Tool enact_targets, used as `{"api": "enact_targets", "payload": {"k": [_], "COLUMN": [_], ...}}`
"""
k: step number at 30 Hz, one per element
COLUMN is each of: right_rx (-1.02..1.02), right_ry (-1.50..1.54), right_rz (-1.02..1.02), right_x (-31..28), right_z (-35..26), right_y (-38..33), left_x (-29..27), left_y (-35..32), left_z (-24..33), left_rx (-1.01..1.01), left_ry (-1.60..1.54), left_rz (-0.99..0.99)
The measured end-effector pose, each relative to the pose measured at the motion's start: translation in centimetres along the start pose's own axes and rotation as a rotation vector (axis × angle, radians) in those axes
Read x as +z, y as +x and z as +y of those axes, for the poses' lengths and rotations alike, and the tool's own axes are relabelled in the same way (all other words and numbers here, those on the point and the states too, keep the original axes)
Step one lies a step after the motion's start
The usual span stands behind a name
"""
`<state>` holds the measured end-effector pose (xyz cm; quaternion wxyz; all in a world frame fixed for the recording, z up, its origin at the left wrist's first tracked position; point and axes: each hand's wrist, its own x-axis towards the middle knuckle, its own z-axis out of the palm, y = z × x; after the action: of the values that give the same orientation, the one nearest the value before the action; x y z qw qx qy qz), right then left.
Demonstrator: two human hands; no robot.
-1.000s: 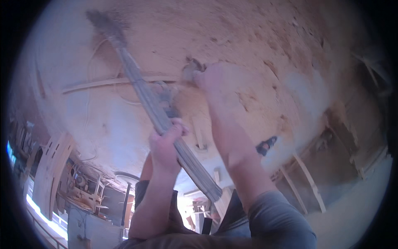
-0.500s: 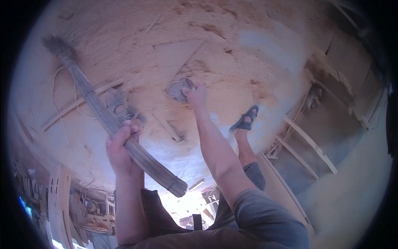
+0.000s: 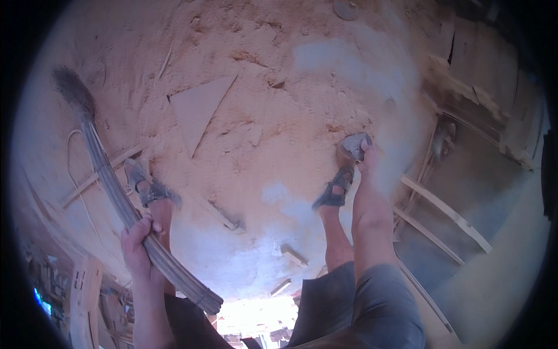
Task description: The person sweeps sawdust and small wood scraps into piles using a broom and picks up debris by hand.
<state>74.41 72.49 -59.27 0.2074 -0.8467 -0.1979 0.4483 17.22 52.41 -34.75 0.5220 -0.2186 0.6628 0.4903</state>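
Risk: the triangular panel (image 3: 200, 113), thin and sharp-cornered, ahead of and between the hands, could snag bristles; powdery, lumpy floor (image 3: 250, 166) dust could cloud if struck hard. Left hand (image 3: 139, 235) closed round the broom (image 3: 111, 183): ridged, bundled shaft, dark frayed tuft beyond the fist. Right hand (image 3: 367, 156) grips a rounded greyish piece (image 3: 352, 145) at its fingertips; material unclear.

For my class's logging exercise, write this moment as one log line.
left hand: grips broom | right hand: holds grey object | triangular board: on dusty floor
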Motion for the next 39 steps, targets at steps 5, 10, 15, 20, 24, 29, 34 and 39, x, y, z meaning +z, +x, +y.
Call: {"api": "enact_targets", "payload": {"k": [5,10,15,20,24,29,34,39], "right_rx": [-0.206,-0.379,-0.872,-0.878,-0.503,-0.358,-0.427,-0.307], "right_ry": [-0.305,-0.472,-0.778,-1.228,-1.180,-0.993,-0.677,-0.658], "right_rz": [-0.236,-0.533,-0.215,0.012,-0.299,-0.780,-0.483,-0.703], "right_x": [2.7,8.4,5.9,5.9,9.8,9.3,9.0,10.0], "right_z": [0.5,0.7,-6.5,-3.4,-0.2,3.5,3.7,5.2], "right_y": [-0.2,-9.2,0.8,2.9,-5.4,-11.6,-10.1,-8.5], "left_x": [1.8,4.6,4.0,4.7,3.8,3.1,3.1,4.2], "left_y": [-1.1,-1.3,-0.2,-0.2,-0.3,0.4,0.0,0.2], "left_z": [-1.7,-3.1,-3.3,-3.1,-3.2,-3.1,-2.5,-2.5], "left_rx": [0.014,0.044,0.092,0.073,0.091,0.024,0.065,-0.004], "left_ry": [0.114,0.223,0.244,0.234,0.195,0.215,0.181,0.200], "left_rz": [-0.031,0.079,0.029,0.012,0.034,-0.022,-0.046,-0.049]}}
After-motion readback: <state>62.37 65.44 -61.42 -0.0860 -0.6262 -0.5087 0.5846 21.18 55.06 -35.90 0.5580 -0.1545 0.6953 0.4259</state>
